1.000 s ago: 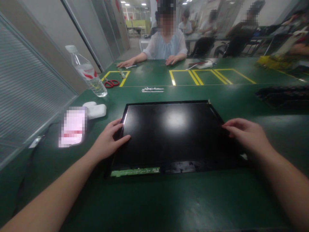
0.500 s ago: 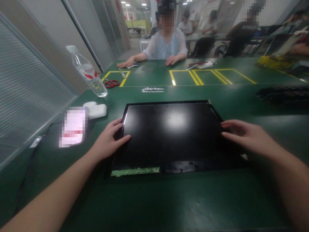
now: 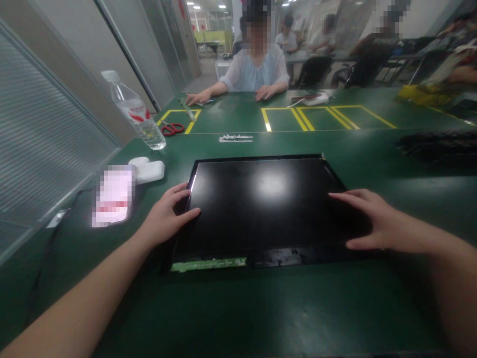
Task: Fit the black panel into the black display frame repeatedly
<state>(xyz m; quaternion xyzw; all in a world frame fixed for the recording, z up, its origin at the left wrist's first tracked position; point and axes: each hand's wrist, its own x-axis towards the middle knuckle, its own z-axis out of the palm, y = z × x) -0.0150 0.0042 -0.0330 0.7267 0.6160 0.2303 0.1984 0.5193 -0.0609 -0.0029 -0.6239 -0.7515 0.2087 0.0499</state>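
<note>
A black display panel [image 3: 261, 214] lies flat on the green table [image 3: 238, 313], with a green circuit strip [image 3: 208, 264] along its near left edge. My left hand [image 3: 169, 214] rests at the panel's left edge, thumb over the screen and fingers at the side. Over the right part of the panel is my right hand [image 3: 372, 221], its fingers and thumb spread wide; whether it touches the surface is unclear.
At left are a water bottle [image 3: 139, 117], a white case [image 3: 151, 171] and a lit phone [image 3: 114, 196]. Red-handled scissors [image 3: 173, 129] and white strips [image 3: 235, 138] lie beyond the panel. Across the table sits a person [image 3: 257, 69]; a dark object [image 3: 439, 149] is at right.
My right hand has shifted inward over the panel, and its thumb has moved down, away from the fingers. My left hand is nearly still. The person opposite has moved one hand slightly.
</note>
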